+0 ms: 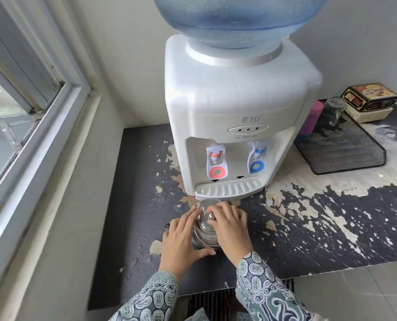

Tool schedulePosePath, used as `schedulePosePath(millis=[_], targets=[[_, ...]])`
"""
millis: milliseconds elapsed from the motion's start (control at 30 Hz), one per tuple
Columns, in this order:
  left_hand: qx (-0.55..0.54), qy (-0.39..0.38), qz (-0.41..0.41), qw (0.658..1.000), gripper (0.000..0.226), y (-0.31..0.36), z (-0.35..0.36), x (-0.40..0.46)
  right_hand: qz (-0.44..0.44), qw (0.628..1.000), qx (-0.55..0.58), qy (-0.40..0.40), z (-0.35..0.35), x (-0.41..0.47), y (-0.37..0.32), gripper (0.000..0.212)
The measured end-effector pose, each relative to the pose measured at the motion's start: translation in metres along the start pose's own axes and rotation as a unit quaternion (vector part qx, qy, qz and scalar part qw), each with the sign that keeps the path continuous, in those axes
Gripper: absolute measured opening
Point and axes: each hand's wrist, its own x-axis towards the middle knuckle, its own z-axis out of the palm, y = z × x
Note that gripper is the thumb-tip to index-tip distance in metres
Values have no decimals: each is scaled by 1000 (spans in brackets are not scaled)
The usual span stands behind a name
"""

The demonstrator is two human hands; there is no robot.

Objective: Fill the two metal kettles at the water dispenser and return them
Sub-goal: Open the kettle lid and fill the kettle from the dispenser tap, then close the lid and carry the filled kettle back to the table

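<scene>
Kettle: one metal kettle (pixel 205 230) stands on the worn dark counter (pixel 308 228), between the two hands and just in front of the dispenser's drip tray (pixel 227 188). Only one kettle can be made out.
Lid: a shiny lid with a round knob (pixel 210 216) sits at the kettle's top, under the fingertips of both hands; whether it is seated or lifted cannot be told.
Left hand: left hand (pixel 181 239) lies against the kettle's left side, fingers together and curved toward the lid, thumb stretched out along the counter below the kettle's base.
Right hand: right hand (pixel 231 228) covers the kettle's right side and top, fingers bent and close together near the knob.
Spout: a small metal tip (pixel 167 226) shows just left of the left hand.
Dispenser: white water dispenser (pixel 239 100) stands beyond the hands, with a blue bottle (pixel 236 19) on top; red tap (pixel 216 162) above the left hand's line, blue tap (pixel 257 158) further right.
Right of the right hand, well apart: mesh tray (pixel 345 151), glass mug (pixel 334 110), stacked boxes (pixel 370 98).
Left of the left hand: window frame (pixel 30 126).
</scene>
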Motion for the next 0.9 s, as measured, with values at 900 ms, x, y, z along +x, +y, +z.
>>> schedulePosePath(millis=[900], targets=[[135, -139, -3, 981, 97, 22, -35, 18, 10, 983, 104, -151, -33, -5, 13, 58]])
